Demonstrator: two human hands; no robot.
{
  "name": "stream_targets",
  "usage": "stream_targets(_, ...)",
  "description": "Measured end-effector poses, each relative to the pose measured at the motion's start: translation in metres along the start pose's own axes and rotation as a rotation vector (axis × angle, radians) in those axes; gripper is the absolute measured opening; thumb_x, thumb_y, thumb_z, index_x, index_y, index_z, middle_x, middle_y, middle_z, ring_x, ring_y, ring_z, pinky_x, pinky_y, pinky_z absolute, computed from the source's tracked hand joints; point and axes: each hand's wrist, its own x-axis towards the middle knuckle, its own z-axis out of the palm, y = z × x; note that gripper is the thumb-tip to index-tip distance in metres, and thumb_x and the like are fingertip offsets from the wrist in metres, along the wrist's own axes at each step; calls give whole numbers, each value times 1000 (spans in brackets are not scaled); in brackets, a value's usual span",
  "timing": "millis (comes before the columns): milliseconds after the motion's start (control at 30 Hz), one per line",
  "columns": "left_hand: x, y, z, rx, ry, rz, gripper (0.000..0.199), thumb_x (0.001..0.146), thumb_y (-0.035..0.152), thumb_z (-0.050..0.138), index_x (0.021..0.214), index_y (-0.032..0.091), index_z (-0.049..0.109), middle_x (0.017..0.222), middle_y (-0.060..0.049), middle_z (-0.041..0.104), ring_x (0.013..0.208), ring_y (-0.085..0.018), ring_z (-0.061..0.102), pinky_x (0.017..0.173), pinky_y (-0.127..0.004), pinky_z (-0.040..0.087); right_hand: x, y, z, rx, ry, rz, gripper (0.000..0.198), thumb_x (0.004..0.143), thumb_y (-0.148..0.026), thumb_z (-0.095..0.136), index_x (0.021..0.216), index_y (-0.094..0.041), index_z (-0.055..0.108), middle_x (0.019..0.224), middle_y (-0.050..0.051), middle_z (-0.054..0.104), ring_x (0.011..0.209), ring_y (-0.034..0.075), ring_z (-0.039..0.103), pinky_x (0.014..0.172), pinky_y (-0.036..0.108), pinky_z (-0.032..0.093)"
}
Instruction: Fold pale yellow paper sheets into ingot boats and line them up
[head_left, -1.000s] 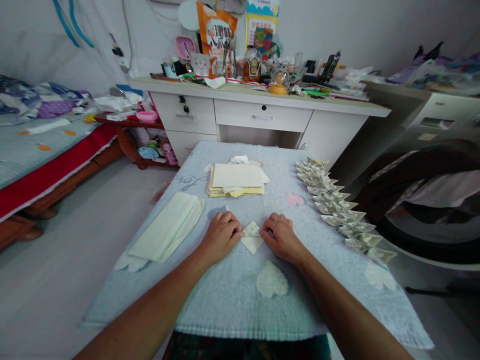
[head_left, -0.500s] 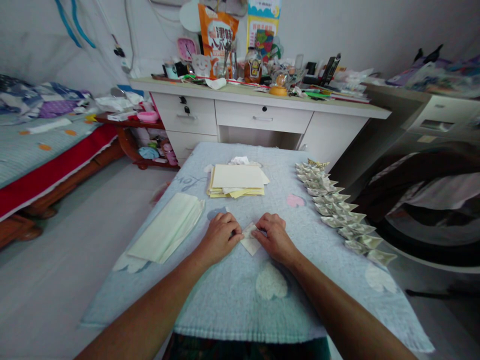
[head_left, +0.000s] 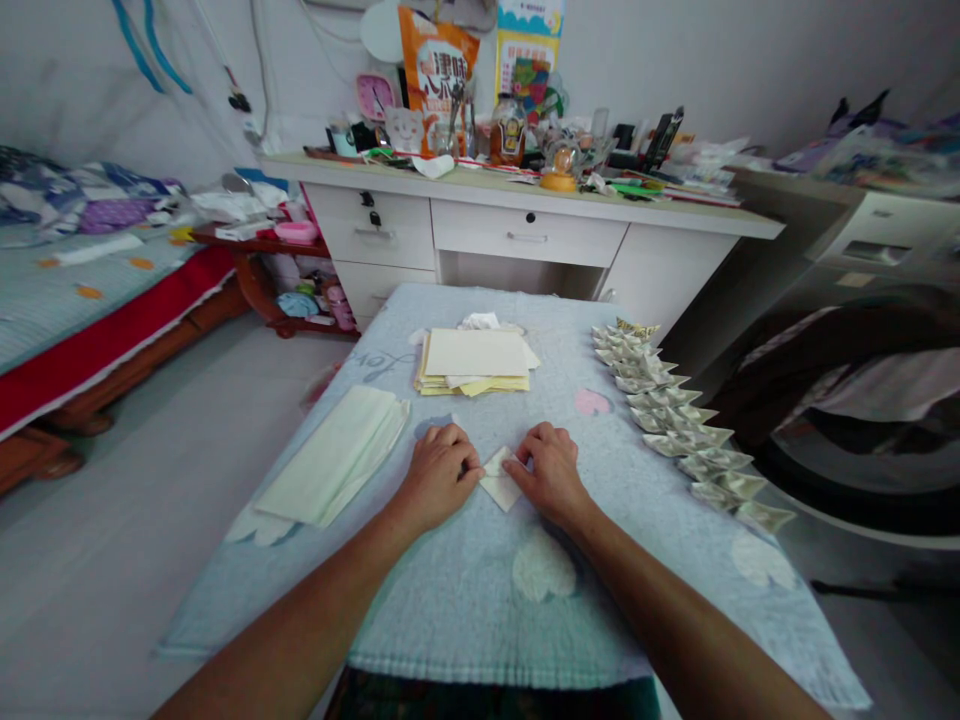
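A small folded square of pale paper [head_left: 501, 488] lies cornerwise on the cloth-covered table between my hands. My left hand [head_left: 444, 468] is closed, its thumb and finger pinching the paper's left corner. My right hand [head_left: 551, 468] is curled at the other side, with its thumb pressing on the paper's upper right part. Beyond my hands sits a stack of cream and yellow paper sheets [head_left: 476, 355]. To the left lies a pile of long, pale green paper sheets [head_left: 330, 455]. Folded paper boats [head_left: 675, 415] stand in a row along the right side.
A light blue patterned cloth [head_left: 465, 600] covers the table. Behind it stands a white desk [head_left: 517, 215] crowded with a jar, a snack bag and other clutter. A bed [head_left: 67, 290] is at the left, a front-loading washing machine [head_left: 862, 230] at the right.
My left hand has shifted very slightly left along the paper's edge. The paper and my right hand look almost unchanged.
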Motion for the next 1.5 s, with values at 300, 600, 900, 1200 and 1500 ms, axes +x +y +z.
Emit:
stream_targets(300,-1,1,-4,-20,-2,-34,7,73,18,59,67,19,62,90,-3,58,91,-21,48,80,-36,37,0,0,0,-20,-4,-8,19,80,-37,66,74,-19,64,95,6,55,93,23,44,80,37,30)
stream_targets(600,4,9,-5,-187,110,100,18,80,10,49,88,19,62,92,-3,61,94,-20,51,87,-35,40,1,2,3,-40,25,-36,20,80,-38,66,73,-19,63,93,7,54,91,23,43,79,36,31)
stream_targets(900,6,7,10,-87,-27,246,21,88,19,52,100,21,69,88,-4,65,88,-19,55,82,-34,42,0,-1,1,-35,-2,-16,22,82,-39,65,74,-19,63,94,6,54,93,23,43,80,35,30)
stream_targets(1200,5,6,12,-18,-56,246,27,88,16,50,106,24,69,89,-5,64,89,-19,56,81,-34,43,-3,13,-17,36,-75,-4,13,82,-28,64,73,-19,66,96,4,55,95,21,45,83,35,31)
stream_targets(1500,5,9,11,-8,-57,225,28,87,16,50,107,23,69,94,-5,64,91,-20,55,82,-35,43,-4,15,-18,-10,-103,-38,14,83,-28,62,72,-19,65,99,4,56,96,22,44,82,36,31)
